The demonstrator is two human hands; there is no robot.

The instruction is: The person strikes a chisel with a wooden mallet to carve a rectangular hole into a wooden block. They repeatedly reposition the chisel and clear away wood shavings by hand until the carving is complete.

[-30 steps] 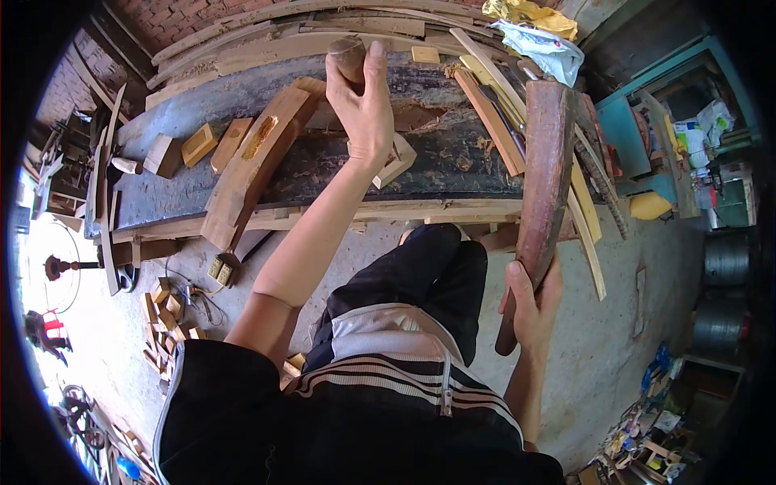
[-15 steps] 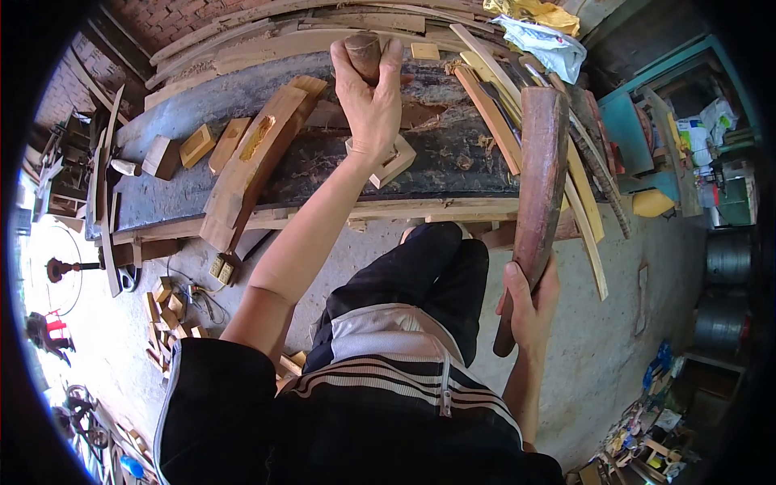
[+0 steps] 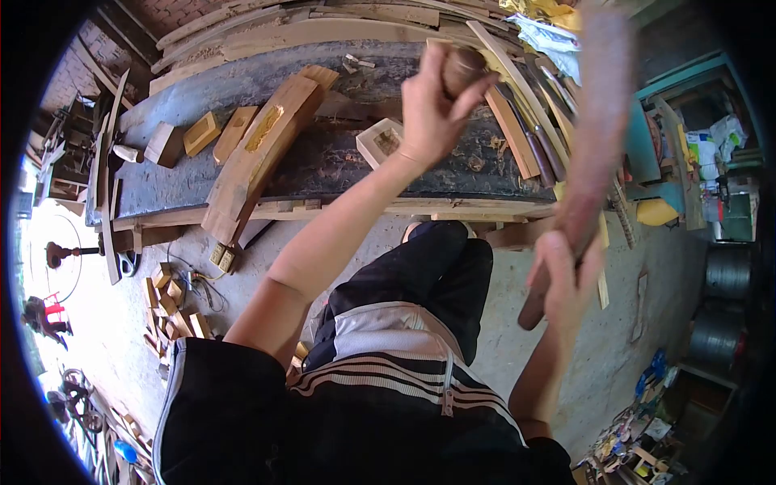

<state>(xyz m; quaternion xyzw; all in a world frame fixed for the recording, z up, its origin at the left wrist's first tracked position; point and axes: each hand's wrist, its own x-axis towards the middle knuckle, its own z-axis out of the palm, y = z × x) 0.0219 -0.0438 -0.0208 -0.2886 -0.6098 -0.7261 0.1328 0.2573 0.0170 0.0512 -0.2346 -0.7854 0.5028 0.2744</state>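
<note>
My left hand [image 3: 430,117] is closed around a thick, round-ended wooden handle [image 3: 466,68] above the right part of the workbench. Its lower end is hidden by my fist and wrist. Below and left of that hand lies a pale, hollowed wooden block [image 3: 369,148], partly covered by my forearm. My right hand [image 3: 568,271] grips a long, brown wooden club [image 3: 600,121] near its narrow end. The club tilts up and to the right, and its upper part is smeared by motion.
A long timber beam [image 3: 234,187] with a mortise hangs over the front of the dark bench [image 3: 323,178]. Small wood blocks [image 3: 164,145] stand left of it. Chisels [image 3: 537,153] and wood strips lie at the right. Offcuts [image 3: 168,307] are piled on the floor.
My left hand has moved right with the handle, away from above the hollowed block. My right hand has gone up and right, swinging the club higher. More of the block and the chisels now show.
</note>
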